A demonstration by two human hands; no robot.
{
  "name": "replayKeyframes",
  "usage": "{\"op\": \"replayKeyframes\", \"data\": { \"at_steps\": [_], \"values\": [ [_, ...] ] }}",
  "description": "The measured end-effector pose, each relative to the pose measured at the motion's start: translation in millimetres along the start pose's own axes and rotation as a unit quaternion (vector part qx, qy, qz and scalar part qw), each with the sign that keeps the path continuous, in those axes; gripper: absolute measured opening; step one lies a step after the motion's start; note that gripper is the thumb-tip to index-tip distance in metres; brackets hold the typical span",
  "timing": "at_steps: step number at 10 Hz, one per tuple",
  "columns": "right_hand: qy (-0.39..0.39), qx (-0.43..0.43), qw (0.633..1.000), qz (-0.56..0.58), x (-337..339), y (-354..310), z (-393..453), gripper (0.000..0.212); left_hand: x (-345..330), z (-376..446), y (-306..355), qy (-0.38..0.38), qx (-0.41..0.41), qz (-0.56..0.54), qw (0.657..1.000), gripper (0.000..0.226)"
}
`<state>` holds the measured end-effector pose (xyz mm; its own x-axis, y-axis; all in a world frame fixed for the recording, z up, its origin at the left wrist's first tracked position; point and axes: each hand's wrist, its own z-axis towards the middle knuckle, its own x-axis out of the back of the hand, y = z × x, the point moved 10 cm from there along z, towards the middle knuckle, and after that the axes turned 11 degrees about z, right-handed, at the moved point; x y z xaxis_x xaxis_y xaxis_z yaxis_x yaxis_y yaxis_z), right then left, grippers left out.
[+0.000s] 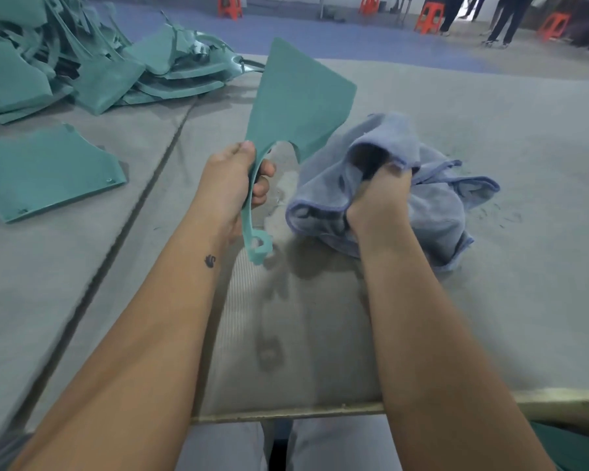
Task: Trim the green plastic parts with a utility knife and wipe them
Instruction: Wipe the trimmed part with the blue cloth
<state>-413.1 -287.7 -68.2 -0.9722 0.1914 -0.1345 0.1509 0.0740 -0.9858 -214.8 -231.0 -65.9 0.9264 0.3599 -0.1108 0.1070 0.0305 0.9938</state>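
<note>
Meanwhile left hand (233,178) gripping green plastic part (296,100), right hand (378,198) clutching blue cloth (432,205)

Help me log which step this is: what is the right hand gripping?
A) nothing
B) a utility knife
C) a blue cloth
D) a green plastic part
C: the right hand is bunched into the blue cloth on the table, while the left hand holds up the green plastic part; no knife is visible.

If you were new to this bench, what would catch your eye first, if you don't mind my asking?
Centre frame, the left hand holds a green plastic part upright by its narrow stem. Beside it, the right hand grips a crumpled blue cloth on the grey table. At far left lies a pile of green parts.
</note>
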Motion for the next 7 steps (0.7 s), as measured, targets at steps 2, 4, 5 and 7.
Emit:
{"op": "replayKeyframes", "data": {
  "at_steps": [2,4,5,7],
  "values": [
    [-0.028,-0.005,0.937,0.347,-14,6,7,0.016,-6,2,1,-0.062,-0.017,0.072,0.995,0.023],
    [-0.081,0.056,0.983,0.156,-27,5,7,0.007,-8,-2,-7,-0.042,0.003,0.170,0.985,0.025],
    [-0.076,0.125,0.988,0.057,-30,-3,1,0.009,-1,-1,-13,-0.014,0.022,0.171,0.985,0.017],
    [-0.052,0.035,0.991,0.114,-26,14,3,0.037,-13,-6,-2,-0.050,-0.027,0.067,0.996,0.007]
  ]
}}
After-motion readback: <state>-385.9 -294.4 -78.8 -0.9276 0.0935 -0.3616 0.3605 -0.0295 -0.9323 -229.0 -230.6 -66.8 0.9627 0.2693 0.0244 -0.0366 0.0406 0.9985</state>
